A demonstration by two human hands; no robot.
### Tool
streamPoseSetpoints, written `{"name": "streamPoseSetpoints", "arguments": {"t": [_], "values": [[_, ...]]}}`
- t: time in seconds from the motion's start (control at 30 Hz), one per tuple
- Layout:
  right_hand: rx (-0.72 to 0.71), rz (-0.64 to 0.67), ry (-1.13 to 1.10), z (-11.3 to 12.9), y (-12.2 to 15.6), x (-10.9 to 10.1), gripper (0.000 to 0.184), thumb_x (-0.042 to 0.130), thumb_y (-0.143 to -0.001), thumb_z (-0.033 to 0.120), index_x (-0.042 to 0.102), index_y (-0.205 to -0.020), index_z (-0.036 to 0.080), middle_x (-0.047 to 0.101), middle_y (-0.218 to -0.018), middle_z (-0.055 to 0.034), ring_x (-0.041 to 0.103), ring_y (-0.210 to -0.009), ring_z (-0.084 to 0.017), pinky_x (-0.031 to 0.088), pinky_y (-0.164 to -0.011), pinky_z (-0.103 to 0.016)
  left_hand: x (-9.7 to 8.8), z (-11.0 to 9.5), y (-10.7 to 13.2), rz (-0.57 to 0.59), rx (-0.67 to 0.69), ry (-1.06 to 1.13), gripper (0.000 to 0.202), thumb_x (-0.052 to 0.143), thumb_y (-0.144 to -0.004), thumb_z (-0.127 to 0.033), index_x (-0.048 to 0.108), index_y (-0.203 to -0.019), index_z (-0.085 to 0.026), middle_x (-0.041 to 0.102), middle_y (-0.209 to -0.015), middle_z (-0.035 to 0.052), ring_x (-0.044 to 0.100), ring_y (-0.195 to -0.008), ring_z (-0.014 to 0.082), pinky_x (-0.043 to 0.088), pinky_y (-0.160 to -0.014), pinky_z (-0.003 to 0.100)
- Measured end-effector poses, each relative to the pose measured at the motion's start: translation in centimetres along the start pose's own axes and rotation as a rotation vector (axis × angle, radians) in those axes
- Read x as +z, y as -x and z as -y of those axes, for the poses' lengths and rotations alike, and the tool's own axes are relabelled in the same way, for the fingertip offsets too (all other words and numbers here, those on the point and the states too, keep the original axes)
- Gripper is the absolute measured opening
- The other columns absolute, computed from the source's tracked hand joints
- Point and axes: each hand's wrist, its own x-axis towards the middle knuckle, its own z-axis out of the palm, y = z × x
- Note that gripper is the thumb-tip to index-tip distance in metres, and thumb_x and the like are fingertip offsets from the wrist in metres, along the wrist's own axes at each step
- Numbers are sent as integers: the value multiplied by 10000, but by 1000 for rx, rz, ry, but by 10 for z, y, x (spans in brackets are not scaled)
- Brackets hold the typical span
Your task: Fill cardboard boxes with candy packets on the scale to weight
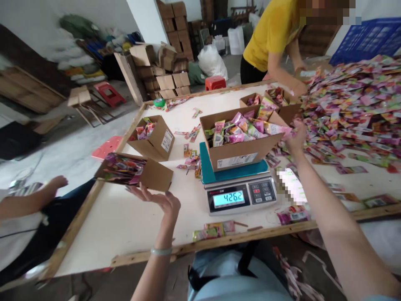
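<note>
Left hand (163, 202), grip spread, touches tipped carton (155, 175) beyond it; scale (239, 194) with full carton (238, 152) stands between it and right hand (296, 140), grip unclear

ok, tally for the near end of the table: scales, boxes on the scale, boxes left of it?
Weighing scale: 1
Box on the scale: 1
Boxes left of it: 2, near box by the left hand, far box
Total: 4

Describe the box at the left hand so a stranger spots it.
On the white table, look left of the digital scale. The cardboard box by the left hand lies tipped on its side at the table's edge; the other boxes stand upright.
</note>
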Motion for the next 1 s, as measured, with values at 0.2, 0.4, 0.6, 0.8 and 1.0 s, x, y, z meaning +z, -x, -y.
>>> {"name": "streamPoseSetpoints", "arguments": {"t": [0.2, 0.4, 0.6, 0.8, 1.0], "values": [[-308, 441, -61, 143, -77, -39, 580, 759, -912, 727, 656, -1210, 240, 682, -1016, -79, 654, -837, -239, 542, -694, -341, 37, -85, -44, -31, 148, 237, 632, 440, -1024, -554, 312, -1600, -328, 148, -1773, 103, -3, -1688, 348, 93, -1353, 621], [-310, 1309, 355, 228, -91, 7, 480, 785, -879, 509, 628, -1213, 202, 696, -1034, -84, 654, -881, -296, 510, -742, -356, 67, -140, -74, 182, 378, 320, 741, 554, -1029, -380, 211, -1686, -378, 114, -1809, 70, -63, -1685, 366, -10, -1338, 690], [-433, 1240, 222, 228, -98, 5, 238, 645, -938, 331, 670, -1132, 198, 702, -1129, -89, 653, -1032, -304, 521, -909, -384, 75, -133, -85, 317, 425, 264, 520, 500, -1047, -214, 542, -1536, -389, 91, -1814, -7, -102, -1685, 342, 83, -1365, 638], [-427, 1200, 332, 234, -115, -7, 138, 780, -966, 294, 784, -1065, 199, 722, -948, 3, 660, -846, -201, 521, -890, -340, 68, -127, -90, 347, 403, 285, 474, 492, -1056, -396, 570, -1518, -320, 227, -1780, 51, -35, -1686, 364, 57, -1353, 660], [-385, 1061, 506, 262, -132, -35, 317, 855, -910, 23, 809, -1169, 199, 726, -862, 63, 591, -705, -109, 435, -721, -234, 65, -121, -95, 358, 245, 317, 573, 443, -1034, -614, 579, -1493, -299, 316, -1746, 68, -30, -1688, 350, 49, -1354, 628]]}}
